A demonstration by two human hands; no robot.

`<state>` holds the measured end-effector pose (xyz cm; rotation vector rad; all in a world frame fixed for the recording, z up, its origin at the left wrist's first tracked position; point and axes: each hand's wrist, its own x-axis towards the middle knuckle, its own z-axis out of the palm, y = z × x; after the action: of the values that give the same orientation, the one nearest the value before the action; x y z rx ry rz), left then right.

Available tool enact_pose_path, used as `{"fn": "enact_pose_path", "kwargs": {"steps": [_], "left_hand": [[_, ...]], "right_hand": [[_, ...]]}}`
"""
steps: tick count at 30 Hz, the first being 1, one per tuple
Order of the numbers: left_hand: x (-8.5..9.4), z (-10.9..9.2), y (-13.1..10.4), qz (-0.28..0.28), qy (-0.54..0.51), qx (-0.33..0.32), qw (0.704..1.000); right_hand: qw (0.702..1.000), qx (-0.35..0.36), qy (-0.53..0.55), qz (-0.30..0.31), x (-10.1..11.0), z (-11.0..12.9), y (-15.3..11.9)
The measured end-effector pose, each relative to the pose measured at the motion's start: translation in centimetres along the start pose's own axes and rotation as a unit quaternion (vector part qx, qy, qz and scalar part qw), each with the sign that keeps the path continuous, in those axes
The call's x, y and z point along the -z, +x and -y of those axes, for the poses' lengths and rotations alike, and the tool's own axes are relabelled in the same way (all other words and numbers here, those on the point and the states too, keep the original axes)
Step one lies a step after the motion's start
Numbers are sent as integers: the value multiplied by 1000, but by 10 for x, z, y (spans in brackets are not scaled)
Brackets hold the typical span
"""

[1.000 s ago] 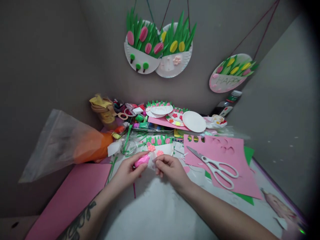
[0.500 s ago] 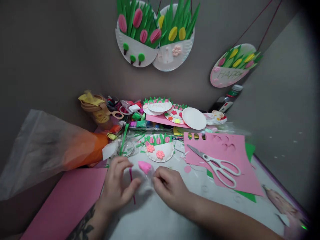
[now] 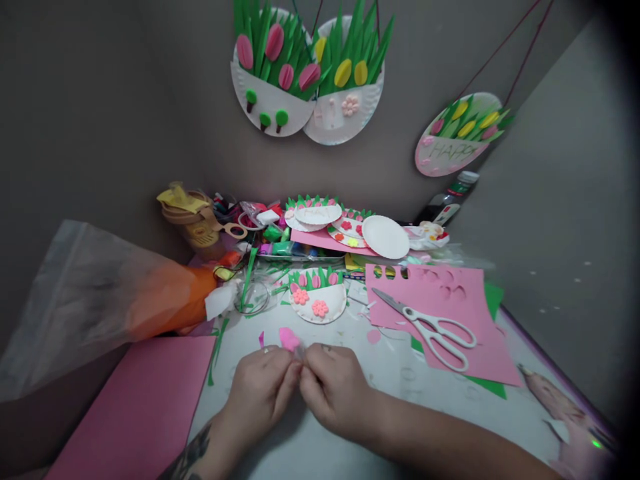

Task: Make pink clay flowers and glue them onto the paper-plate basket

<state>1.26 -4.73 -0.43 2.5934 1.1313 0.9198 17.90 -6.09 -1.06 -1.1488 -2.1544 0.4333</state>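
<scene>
A small clear plastic packet with a bright pink, clay-like lump (image 3: 289,339) sticks up between my two hands. My left hand (image 3: 263,383) is closed, thumb and fingers pinching the packet's gathered end. Right against it, my right hand (image 3: 340,390) grips the same end in a curled fist. A narrow pink strip (image 3: 261,339) shows just behind my left knuckles, the rest of it hidden. Beyond the packet lies a small folded paper plate (image 3: 317,308) with paper grass, pink tulips and two coral flowers.
White-handled scissors (image 3: 435,330) rest on pink paper (image 3: 480,347) at the right, over green sheets. At the left are a pink sheet (image 3: 145,393) and a plastic bag of orange paper (image 3: 160,300). Craft supplies and plates (image 3: 385,237) line the back; decorated plates (image 3: 275,113) hang on the wall.
My left hand, open beside the packet before, has moved right and closed on the packet's end next to my right hand. The pink strip is now mostly covered.
</scene>
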Motion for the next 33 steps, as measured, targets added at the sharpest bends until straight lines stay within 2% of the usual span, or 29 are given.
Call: {"fn": "enact_pose_path", "kwargs": {"steps": [5,8,10,12,14,16,18,21,24,27,30,33], "left_hand": [[3,6,1,-3,32,17,999],[8,8,0,7,18,-23,1000],[12,8,0,-24,0,-55,998],[14,8,0,-85,9,-72,994],[12,10,0,-108,35,-81,990],[6,14,-1,-50,28,-77,995],[-1,17,-3,5,-12,-26,1000],[-4,20,-6,73,-84,61,992],[0,19,-4,88,-146,135,976],[4,18,0,59,-184,189,963],[5,15,3,67,-209,233,947],[6,10,5,88,-282,272,916]], "right_hand": [[998,-27,-20,-48,3,-8,2],[998,-21,-26,-54,5,-11,3],[999,-16,7,-46,6,-10,4],[997,-6,66,-42,8,-6,5],[992,18,124,-34,9,-3,8],[986,45,158,-22,10,0,10],[985,49,163,-15,10,-1,12],[990,-17,137,-31,13,-7,15],[984,-85,143,-70,16,-15,16],[979,-25,172,-108,18,-18,15],[980,53,170,-93,17,-16,12],[982,36,161,-88,15,-15,12]]}}
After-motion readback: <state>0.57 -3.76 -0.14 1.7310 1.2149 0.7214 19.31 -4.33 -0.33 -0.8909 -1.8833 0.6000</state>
